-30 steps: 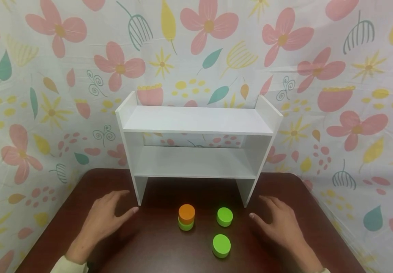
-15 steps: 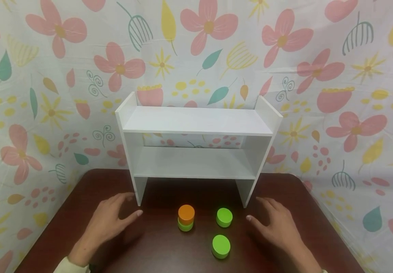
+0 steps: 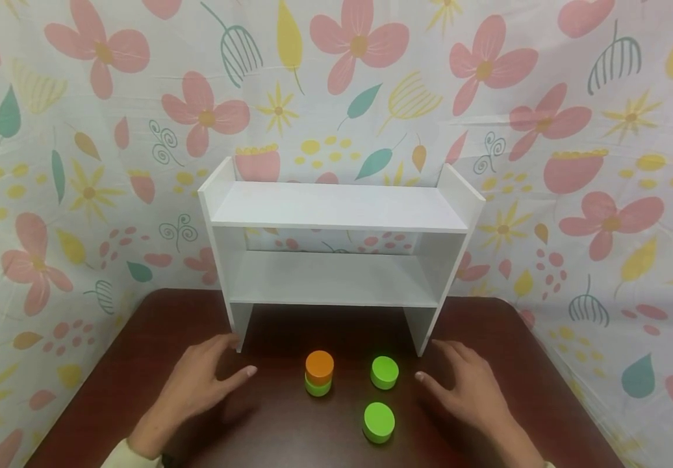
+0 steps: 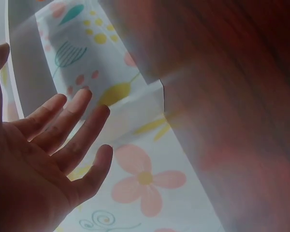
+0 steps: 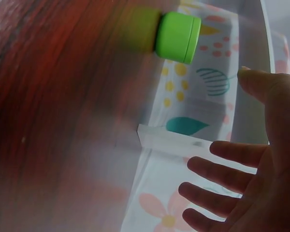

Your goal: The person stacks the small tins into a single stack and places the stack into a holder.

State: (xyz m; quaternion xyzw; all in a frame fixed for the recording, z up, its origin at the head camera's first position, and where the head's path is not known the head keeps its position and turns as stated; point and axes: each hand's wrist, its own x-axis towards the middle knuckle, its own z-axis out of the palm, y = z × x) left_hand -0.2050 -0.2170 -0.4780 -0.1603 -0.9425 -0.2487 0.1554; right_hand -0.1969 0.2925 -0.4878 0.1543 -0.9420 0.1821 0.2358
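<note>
An orange-topped round container (image 3: 319, 368) with a light green lower part stands on the dark table, between my hands. To its right are two short green round containers, one farther back (image 3: 384, 372) and one nearer the front (image 3: 379, 422). My left hand (image 3: 196, 380) hovers left of the orange one, fingers spread and holding nothing, fingertips by the shelf's left leg. On the other side my right hand (image 3: 469, 390), also spread and holding nothing, has its thumb close to the green containers. One green container (image 5: 178, 37) shows in the right wrist view, apart from the fingers.
A white two-tier shelf (image 3: 336, 208) stands at the back of the dark red-brown table (image 3: 278, 435), its two side panels reaching down to the tabletop. Flower-patterned cloth (image 3: 336, 84) hangs behind and along both sides.
Both hands have drifted inward, the left to the right and the right to the left, toward the containers. The containers and shelf have stayed in place.
</note>
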